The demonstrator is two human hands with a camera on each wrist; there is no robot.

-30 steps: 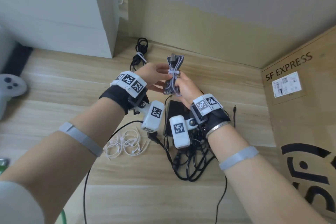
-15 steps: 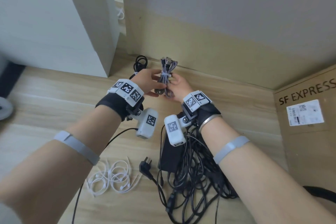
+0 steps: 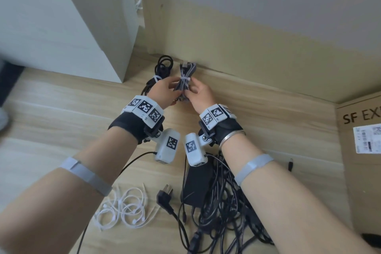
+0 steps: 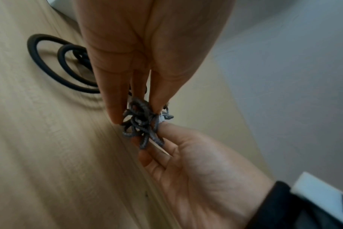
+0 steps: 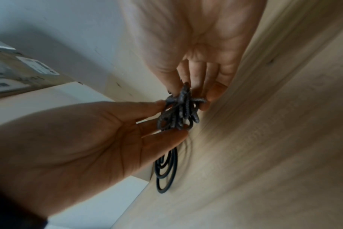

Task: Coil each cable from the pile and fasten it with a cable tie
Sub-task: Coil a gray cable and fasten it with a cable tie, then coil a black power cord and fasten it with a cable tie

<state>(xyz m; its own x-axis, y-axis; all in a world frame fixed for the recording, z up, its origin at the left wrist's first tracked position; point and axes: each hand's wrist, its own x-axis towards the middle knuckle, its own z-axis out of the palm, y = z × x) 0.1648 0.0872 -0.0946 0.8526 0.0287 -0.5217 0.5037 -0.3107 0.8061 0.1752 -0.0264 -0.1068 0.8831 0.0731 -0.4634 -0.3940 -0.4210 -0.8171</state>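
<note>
The wooden floor carries everything, running up to a beige and grey wall at the far side. A white cabinet stands at the far left, and a cardboard box printed "SF EX" with a shipping label stands at the right edge.

Near the person, under the right forearm, lies the pile of black cables, tangled round a black power brick; a black plug lies just left of it. Left of the plug lies a loose heap of white cable ties.

By the wall a coiled black cable lies on the floor, bound with a white tie, partly behind the left hand.

Both hands meet over the floor just before the wall, holding the grey braided cable between them. It is coiled into a short bundle, its far end toward the wall, and a white cable tie circles its middle.

The left hand has its grip on the bundle's left side, long fingers nearly straight, fingertips and thumb pinching the loops. The right hand pinches the right side, thumb and fingertips closed on the near loops, in light grips.
</note>
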